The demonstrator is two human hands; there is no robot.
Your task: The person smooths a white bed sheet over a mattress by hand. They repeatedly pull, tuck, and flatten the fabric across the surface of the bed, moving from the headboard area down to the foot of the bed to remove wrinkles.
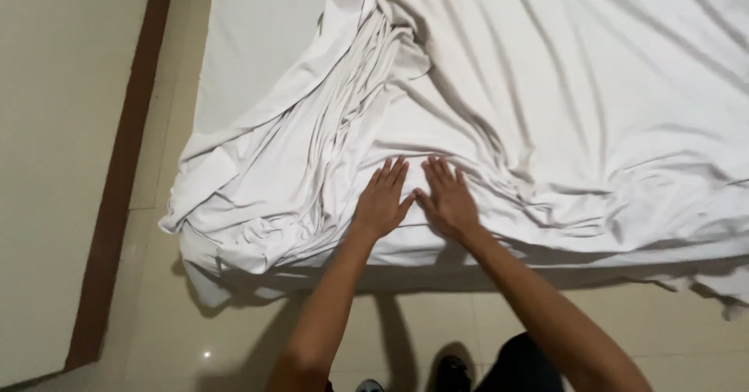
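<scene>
While both palms press flat, fingers spread and gripping nothing, left hand (pixel 381 202) and right hand (pixel 447 202) rest on a white bedsheet (pixel 562 111) | smoother at right, bunched folds (pixel 312 158) heaped at left corner | tiled floor (pixel 195 337), bare mattress (pixel 257 25) beyond.

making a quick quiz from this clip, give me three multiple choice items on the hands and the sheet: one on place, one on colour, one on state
1. Where do the left hand and right hand rest?
A. on the floor
B. side by side on the sheet near the bed's edge
C. on the wall

2. What colour is the sheet?
A. white
B. blue
C. striped red

3. How are the hands?
A. clenched in fists
B. gripping a pillow
C. flat, fingers spread

Answers:
1 B, both palms lie on the cloth, thumbs nearly meeting.
2 A, the cloth is plain white throughout.
3 C, the fingers are extended and nothing is grasped.
</scene>
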